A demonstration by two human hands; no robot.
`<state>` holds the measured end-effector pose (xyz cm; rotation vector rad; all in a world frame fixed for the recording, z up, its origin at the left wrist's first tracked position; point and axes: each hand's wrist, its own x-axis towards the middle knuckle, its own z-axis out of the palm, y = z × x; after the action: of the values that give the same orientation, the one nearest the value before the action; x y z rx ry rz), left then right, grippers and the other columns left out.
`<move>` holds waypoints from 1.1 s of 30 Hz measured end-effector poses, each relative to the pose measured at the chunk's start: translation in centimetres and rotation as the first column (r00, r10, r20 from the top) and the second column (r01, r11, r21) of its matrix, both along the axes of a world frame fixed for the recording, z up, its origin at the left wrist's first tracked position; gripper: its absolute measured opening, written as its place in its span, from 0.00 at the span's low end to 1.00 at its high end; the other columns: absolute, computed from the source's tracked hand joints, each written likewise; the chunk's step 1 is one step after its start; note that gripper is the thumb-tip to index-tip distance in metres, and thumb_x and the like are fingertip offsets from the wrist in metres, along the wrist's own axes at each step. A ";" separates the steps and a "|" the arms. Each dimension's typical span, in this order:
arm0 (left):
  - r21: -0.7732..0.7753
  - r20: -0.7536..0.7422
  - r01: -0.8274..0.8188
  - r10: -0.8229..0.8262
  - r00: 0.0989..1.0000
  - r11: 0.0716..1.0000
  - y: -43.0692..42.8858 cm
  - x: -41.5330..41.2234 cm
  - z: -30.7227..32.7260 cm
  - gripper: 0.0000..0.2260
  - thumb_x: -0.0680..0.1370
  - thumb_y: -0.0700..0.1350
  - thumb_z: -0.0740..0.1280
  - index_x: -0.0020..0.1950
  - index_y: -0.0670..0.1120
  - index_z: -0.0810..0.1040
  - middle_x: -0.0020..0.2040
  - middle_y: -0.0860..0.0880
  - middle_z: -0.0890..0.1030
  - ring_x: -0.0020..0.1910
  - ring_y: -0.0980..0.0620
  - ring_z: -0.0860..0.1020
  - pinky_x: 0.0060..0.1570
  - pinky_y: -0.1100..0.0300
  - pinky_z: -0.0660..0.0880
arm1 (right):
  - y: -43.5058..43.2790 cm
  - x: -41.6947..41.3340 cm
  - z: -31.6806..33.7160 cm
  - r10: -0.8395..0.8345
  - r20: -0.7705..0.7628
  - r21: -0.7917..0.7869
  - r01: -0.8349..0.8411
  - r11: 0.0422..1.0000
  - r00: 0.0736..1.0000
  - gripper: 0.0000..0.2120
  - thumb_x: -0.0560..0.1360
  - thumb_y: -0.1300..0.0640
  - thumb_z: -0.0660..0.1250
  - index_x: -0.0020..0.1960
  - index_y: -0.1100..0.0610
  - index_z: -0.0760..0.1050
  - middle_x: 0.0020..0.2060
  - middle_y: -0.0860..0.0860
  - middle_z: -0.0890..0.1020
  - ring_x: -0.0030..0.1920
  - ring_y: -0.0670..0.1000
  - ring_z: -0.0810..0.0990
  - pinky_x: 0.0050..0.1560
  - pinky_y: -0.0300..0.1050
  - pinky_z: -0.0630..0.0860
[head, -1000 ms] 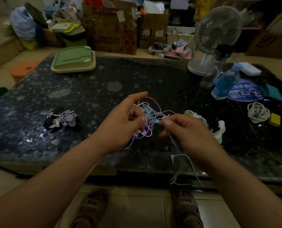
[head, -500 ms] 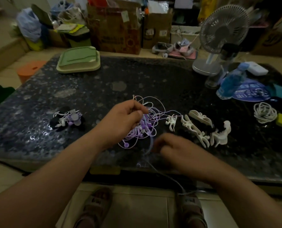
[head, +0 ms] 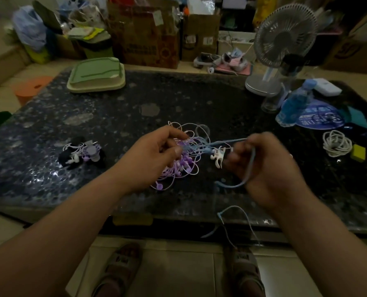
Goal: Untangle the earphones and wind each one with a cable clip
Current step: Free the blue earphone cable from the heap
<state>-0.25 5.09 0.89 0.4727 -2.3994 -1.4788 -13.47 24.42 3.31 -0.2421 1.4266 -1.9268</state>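
Note:
A tangle of purple, white and blue earphones [head: 186,155] lies in the middle of the dark stone table [head: 135,108]. My left hand [head: 154,159] pinches the tangle at its left side. My right hand [head: 264,168] grips the blue earphone cable [head: 227,143], stretched taut between both hands; its loose end [head: 236,209] loops down past the table's front edge. A white cable clip [head: 217,156] lies between my hands. A wound bundle of earphones [head: 82,154] sits at the left.
A green lidded tray [head: 95,76] stands at the back left. At the right are a desk fan [head: 283,39], a blue bottle [head: 293,103], a coiled white cable [head: 336,143] and a yellow block [head: 358,153]. Boxes and bags crowd the floor behind.
My right hand has risen from near the table's front edge and pulled the blue cable up and to the right, drawing it taut. It now hides the clips. My left hand keeps holding the tangle.

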 end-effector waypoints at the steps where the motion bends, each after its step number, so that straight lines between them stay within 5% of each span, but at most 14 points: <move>1: -0.009 0.019 -0.039 0.039 0.999 0.999 -0.2 0.0 -0.1 0.08 0.85 0.42 0.66 0.58 0.53 0.80 0.41 0.53 0.83 0.38 0.56 0.79 0.41 0.63 0.77 | 0.3 -0.3 0.4 -0.002 0.048 -0.066 0.006 0.998 0.999 0.18 0.79 0.60 0.57 0.30 0.54 0.70 0.30 0.52 0.71 0.27 0.49 0.68 0.28 0.42 0.69; 4: -0.010 0.070 -0.157 0.158 0.985 0.987 -0.2 -0.6 -0.5 0.08 0.86 0.44 0.64 0.49 0.50 0.80 0.33 0.55 0.76 0.32 0.54 0.71 0.32 0.58 0.70 | 0.4 -0.4 0.3 0.112 -0.023 -0.024 -0.113 0.993 0.993 0.17 0.81 0.58 0.56 0.33 0.53 0.63 0.28 0.50 0.62 0.24 0.47 0.55 0.25 0.42 0.50; 8: 0.300 0.048 -0.287 0.286 0.957 0.910 -0.6 -0.9 -0.2 0.10 0.86 0.44 0.62 0.47 0.46 0.79 0.39 0.48 0.78 0.35 0.53 0.74 0.35 0.59 0.73 | 0.3 0.6 -0.9 0.415 -0.209 0.290 -0.349 0.891 0.886 0.21 0.83 0.49 0.62 0.32 0.51 0.65 0.26 0.50 0.62 0.26 0.49 0.57 0.27 0.41 0.54; 13: 0.666 -0.044 -0.209 0.317 0.947 0.716 -0.6 -1.2 0.7 0.09 0.87 0.42 0.60 0.52 0.43 0.78 0.40 0.47 0.81 0.34 0.52 0.76 0.32 0.60 0.74 | 1.1 1.4 -1.3 0.907 -0.127 0.697 -0.615 0.370 0.401 0.16 0.84 0.46 0.65 0.41 0.53 0.80 0.36 0.51 0.85 0.34 0.47 0.80 0.40 0.43 0.77; 14: 0.677 -0.053 -0.196 0.313 0.948 0.710 -0.5 -1.3 0.9 0.09 0.87 0.42 0.60 0.53 0.42 0.78 0.39 0.47 0.81 0.35 0.52 0.76 0.32 0.60 0.74 | 1.0 1.6 -1.6 0.944 -0.122 0.784 -0.554 0.281 0.306 0.15 0.83 0.44 0.65 0.46 0.53 0.82 0.41 0.50 0.87 0.38 0.44 0.82 0.44 0.42 0.79; 16: 0.679 -0.066 -0.164 0.282 0.957 0.716 -0.2 -1.3 1.0 0.09 0.87 0.42 0.60 0.55 0.41 0.79 0.39 0.47 0.81 0.35 0.52 0.78 0.34 0.61 0.76 | 0.8 1.8 -2.8 0.958 -0.194 0.903 -0.343 0.259 0.212 0.20 0.79 0.34 0.64 0.58 0.48 0.80 0.50 0.46 0.86 0.47 0.41 0.83 0.56 0.46 0.81; 20: 0.736 -0.118 -0.022 0.160 0.980 0.677 1.1 -1.4 1.5 0.09 0.87 0.42 0.59 0.58 0.40 0.78 0.50 0.42 0.86 0.46 0.47 0.84 0.44 0.58 0.82 | -0.4 2.2 -2.8 0.733 -0.400 0.770 -0.232 0.594 0.551 0.30 0.77 0.32 0.66 0.74 0.43 0.69 0.68 0.41 0.77 0.64 0.42 0.77 0.67 0.46 0.75; 23: 0.819 -0.175 0.093 0.093 0.980 0.566 2.6 -1.4 2.2 0.10 0.87 0.40 0.56 0.62 0.38 0.74 0.59 0.37 0.85 0.57 0.42 0.85 0.54 0.52 0.84 | -1.1 2.0 -2.1 0.545 -0.487 0.511 -0.283 0.811 0.682 0.22 0.78 0.38 0.71 0.70 0.39 0.72 0.65 0.38 0.81 0.64 0.38 0.79 0.68 0.49 0.76; 26: 0.850 -0.191 0.132 0.065 0.980 0.509 3.8 -1.3 2.6 0.07 0.87 0.39 0.55 0.60 0.40 0.72 0.62 0.37 0.84 0.61 0.41 0.84 0.59 0.51 0.82 | -1.5 2.7 -1.6 0.585 -0.408 0.353 -0.470 0.809 0.701 0.16 0.81 0.49 0.70 0.68 0.48 0.76 0.60 0.44 0.85 0.63 0.44 0.82 0.67 0.51 0.77; 28: 0.835 -0.182 0.112 0.078 0.980 0.539 3.9 -1.4 2.5 0.06 0.87 0.39 0.57 0.59 0.40 0.72 0.61 0.37 0.84 0.61 0.41 0.84 0.57 0.51 0.83 | -1.4 2.9 -1.6 0.601 -0.326 0.333 -0.506 0.795 0.730 0.13 0.83 0.49 0.67 0.60 0.57 0.80 0.47 0.51 0.87 0.51 0.52 0.87 0.58 0.52 0.81; 30: 0.781 -0.127 0.032 0.109 0.986 0.624 3.2 -1.4 2.3 0.06 0.87 0.40 0.58 0.59 0.39 0.73 0.58 0.37 0.85 0.57 0.41 0.86 0.52 0.51 0.85 | -1.0 2.8 -1.6 0.586 -0.219 0.373 -0.488 0.789 0.780 0.15 0.83 0.47 0.66 0.49 0.60 0.79 0.31 0.50 0.77 0.32 0.51 0.77 0.39 0.48 0.77; 33: 0.453 0.029 -0.165 0.170 0.985 0.876 1.6 -1.1 1.3 0.06 0.87 0.42 0.61 0.54 0.41 0.74 0.45 0.43 0.87 0.40 0.46 0.86 0.38 0.57 0.81 | -0.4 1.9 -0.8 0.497 -0.307 0.455 -0.333 0.826 0.812 0.17 0.82 0.46 0.65 0.39 0.54 0.78 0.26 0.47 0.68 0.26 0.46 0.65 0.28 0.40 0.63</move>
<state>-1.33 6.66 2.24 0.7487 -1.9284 -1.9521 -11.57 23.98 2.55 -0.7549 1.8058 -1.2372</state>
